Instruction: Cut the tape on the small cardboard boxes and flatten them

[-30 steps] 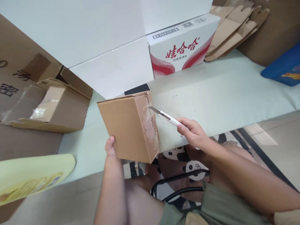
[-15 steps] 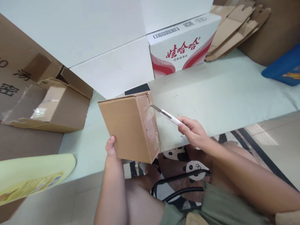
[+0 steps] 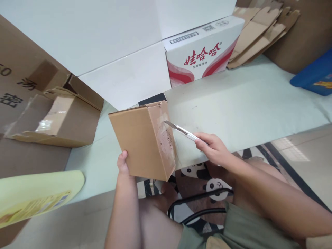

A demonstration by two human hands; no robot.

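A small brown cardboard box (image 3: 140,141) is held tilted over the front edge of the table. My left hand (image 3: 122,162) grips its lower left side, thumb on the near face and the other fingers hidden behind. Clear tape and a torn, scuffed patch show on the box's right side. In my right hand (image 3: 212,147) is a utility knife (image 3: 183,130) with a silver handle. Its bare blade points left at the taped side, near the upper part. Whether the blade tip touches the cardboard I cannot tell.
Behind stand a white-and-red carton (image 3: 202,57) and a black flat object (image 3: 153,99). An opened cardboard box (image 3: 75,117) is on the left, folded cardboard (image 3: 259,31) at the back right. A yellow container (image 3: 41,193) and a blue one (image 3: 315,74) flank the pale green tabletop (image 3: 233,103).
The knife in my right hand has moved slightly left and down along the taped side. The box has turned a little, showing more of that side; my left hand keeps its grip.
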